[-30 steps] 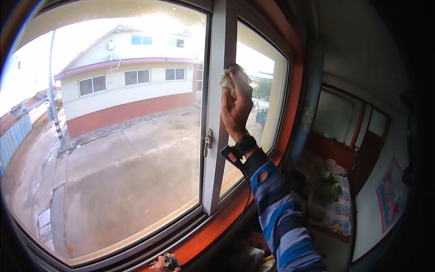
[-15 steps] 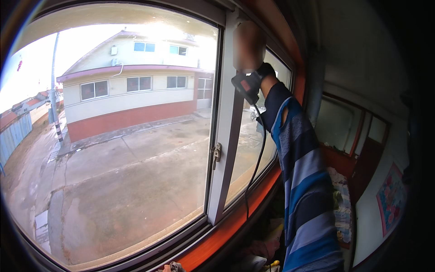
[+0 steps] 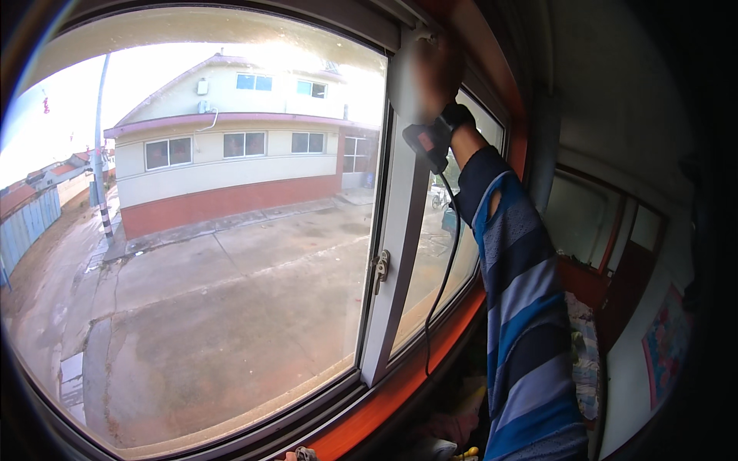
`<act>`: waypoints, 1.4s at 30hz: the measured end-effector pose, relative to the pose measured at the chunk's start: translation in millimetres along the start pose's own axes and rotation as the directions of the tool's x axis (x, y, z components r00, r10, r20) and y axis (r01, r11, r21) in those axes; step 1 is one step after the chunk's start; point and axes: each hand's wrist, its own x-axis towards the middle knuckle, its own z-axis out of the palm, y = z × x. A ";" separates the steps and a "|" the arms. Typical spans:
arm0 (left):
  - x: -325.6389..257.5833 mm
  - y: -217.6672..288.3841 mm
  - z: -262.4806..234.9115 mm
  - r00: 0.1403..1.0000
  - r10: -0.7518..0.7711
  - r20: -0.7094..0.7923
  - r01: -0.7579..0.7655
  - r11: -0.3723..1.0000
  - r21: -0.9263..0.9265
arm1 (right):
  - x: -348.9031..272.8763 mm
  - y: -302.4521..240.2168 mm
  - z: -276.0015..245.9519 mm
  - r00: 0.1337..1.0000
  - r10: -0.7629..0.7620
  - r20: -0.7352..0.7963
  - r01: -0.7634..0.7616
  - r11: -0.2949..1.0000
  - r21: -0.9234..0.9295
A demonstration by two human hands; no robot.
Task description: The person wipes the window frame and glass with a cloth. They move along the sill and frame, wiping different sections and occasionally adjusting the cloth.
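My right arm, in a blue, grey and navy striped sleeve [image 3: 523,307], reaches up along the window. Its right hand [image 3: 440,77] is at the top of the pale window frame [image 3: 392,253], in front of the upright. A blur covers the fingers, so whether they grip anything is hidden. On the wrist sits a small black device [image 3: 427,146], from which a black cable [image 3: 452,261] hangs down towards the sill. Just above the hand a small pale fitting [image 3: 424,32] shows at the frame's top. My left hand is out of view.
A metal latch [image 3: 382,266] sits on the upright, beside the large glass pane [image 3: 231,307]. Below runs an orange-red sill [image 3: 369,419], with a small object [image 3: 301,455] at the lower edge. Mixed items, one yellow [image 3: 467,453], lie under my arm. Behind are a bed [image 3: 584,353] and a wall picture [image 3: 667,346].
The view has shifted slightly, moving the window to the right in the picture. My right hand is a little higher against the frame, and the pale fitting above it now shows.
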 end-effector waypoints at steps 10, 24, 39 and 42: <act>-3.0 -1.8 -3.8 0.998 0.027 0.065 -0.031 0.997 0.069 | -0.7 -38.2 -30.9 0.979 -0.202 0.024 0.204 0.977 -0.068; -3.4 6.6 -6.1 0.992 -0.087 0.095 0.092 0.995 -0.040 | 20.0 -50.8 37.6 0.921 -0.299 -0.251 0.300 0.953 -0.033; -9.3 -7.7 1.2 0.994 0.101 0.043 -0.106 0.985 0.138 | 33.8 -94.2 -14.2 0.972 0.045 0.229 -0.166 0.824 0.543; -9.5 -8.4 1.2 0.996 0.074 0.044 -0.078 0.992 0.097 | 28.9 -93.0 -42.5 0.995 -0.006 0.095 -0.029 0.935 0.354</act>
